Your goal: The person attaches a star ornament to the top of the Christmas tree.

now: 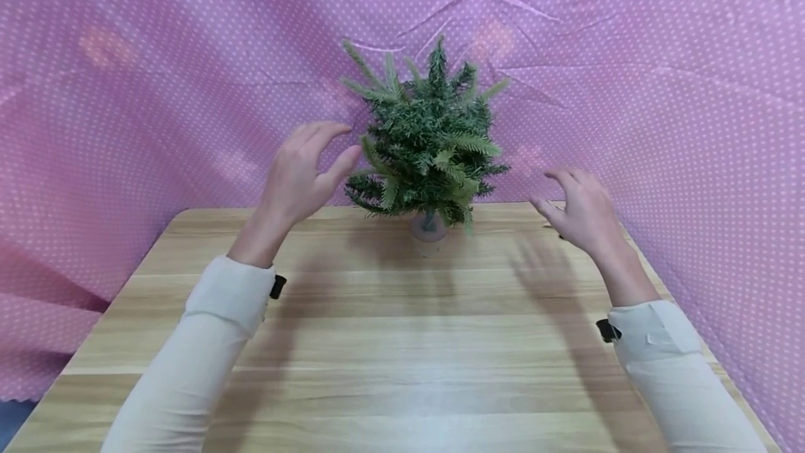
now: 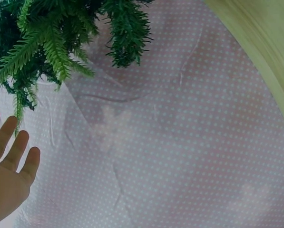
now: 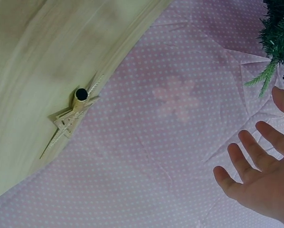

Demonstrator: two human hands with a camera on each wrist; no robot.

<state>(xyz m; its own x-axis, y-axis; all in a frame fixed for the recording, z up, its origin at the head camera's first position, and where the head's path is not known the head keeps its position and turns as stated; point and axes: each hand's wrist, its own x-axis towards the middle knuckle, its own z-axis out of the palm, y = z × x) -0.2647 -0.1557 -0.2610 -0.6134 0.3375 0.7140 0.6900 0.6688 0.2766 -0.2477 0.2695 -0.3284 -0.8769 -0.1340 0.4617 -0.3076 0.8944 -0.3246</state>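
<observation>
A small green fir-like plant (image 1: 430,140) stands in a little clear pot (image 1: 428,227) at the far edge of the wooden table (image 1: 377,341). My left hand (image 1: 306,168) hovers just left of the foliage with fingers spread and relaxed, thumb close to the branches, holding nothing. My right hand (image 1: 577,208) hangs in the air right of the plant, a gap away, fingers loosely bent and empty. In the left wrist view the left hand (image 2: 8,175) shows straight fingers below the branches (image 2: 51,38). The right wrist view has the open right hand (image 3: 263,183) beside a branch tip (image 3: 277,42).
Pink dotted cloth (image 1: 660,124) closes in the back and both sides of the table. A small wooden star-shaped piece with a dark round tip (image 3: 73,114) lies at the table's far right edge, close under my right hand.
</observation>
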